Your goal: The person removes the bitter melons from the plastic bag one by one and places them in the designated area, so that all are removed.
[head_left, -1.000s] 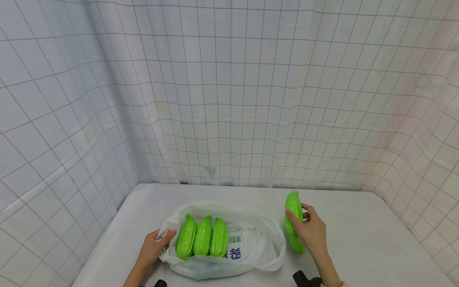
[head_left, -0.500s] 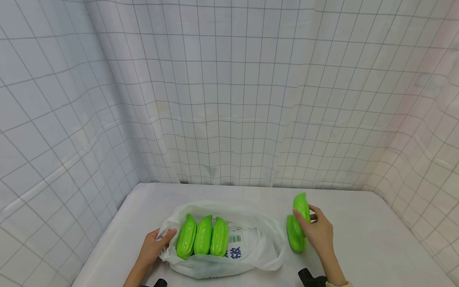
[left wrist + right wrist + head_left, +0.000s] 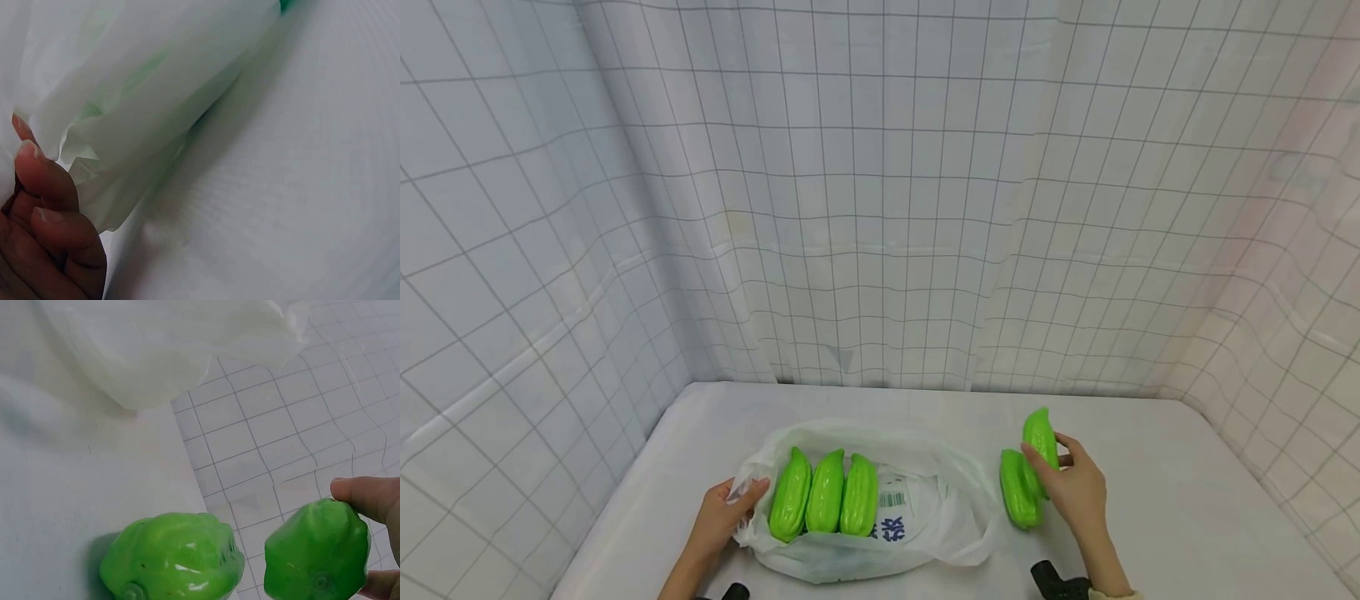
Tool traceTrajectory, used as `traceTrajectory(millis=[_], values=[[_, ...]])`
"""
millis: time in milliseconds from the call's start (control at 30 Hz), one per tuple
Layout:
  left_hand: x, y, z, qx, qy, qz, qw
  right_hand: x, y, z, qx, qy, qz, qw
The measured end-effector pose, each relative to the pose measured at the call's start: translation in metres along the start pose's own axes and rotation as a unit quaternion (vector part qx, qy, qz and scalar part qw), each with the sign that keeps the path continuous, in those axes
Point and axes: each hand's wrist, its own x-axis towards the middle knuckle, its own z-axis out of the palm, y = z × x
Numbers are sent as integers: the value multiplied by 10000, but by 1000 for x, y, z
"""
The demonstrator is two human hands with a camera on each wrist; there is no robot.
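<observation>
My left hand [image 3: 718, 517] pinches the left rim of a white plastic bag [image 3: 936, 500], seen close in the left wrist view with the thin plastic [image 3: 125, 106] between bent fingers. Three ridged green vegetables, which look like bitter melons [image 3: 826, 493], lie side by side inside the bag's left half. To the right of the bag, my right hand [image 3: 1081, 490] grips another bitter melon [image 3: 1039, 437] between thumb and fingers. Beside and partly below it, one more bitter melon [image 3: 1017, 492] lies on the table; both show end-on in the right wrist view, the held one [image 3: 315, 550] at right.
A white-covered table [image 3: 1165, 483] spreads beyond both hands. Gridded white curtain [image 3: 880, 208] hangs at the back and both sides. Printed blue characters and a barcode [image 3: 892, 499] show inside the bag.
My right hand has moved right and slightly nearer with its bitter melon, uncovering more of the one on the table. My left hand and the bag have stayed in place.
</observation>
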Motion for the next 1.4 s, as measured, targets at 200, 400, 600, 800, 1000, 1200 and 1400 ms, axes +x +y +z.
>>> traceTrajectory(millis=[200,400,600,800,1000,1200,1400], values=[[0,-1,0,25,-21,16,10000,1,6,0,-122,-63,123,9998],[-1,0,0,-47,16,33,10000,3,11,1,-145,-125,200,9996],[-1,1,0,-78,28,-6,10000,5,15,0,-191,-209,188,9994],[0,2,0,-25,29,-55,10000,6,20,0,-309,-270,177,9990],[0,2,0,76,52,-98,9999,7,24,0,-414,-399,253,9980],[0,2,1,145,59,-118,9998,7,28,0,-533,-469,208,9973],[0,2,0,162,51,-56,9998,7,32,0,-586,-482,156,9970]])
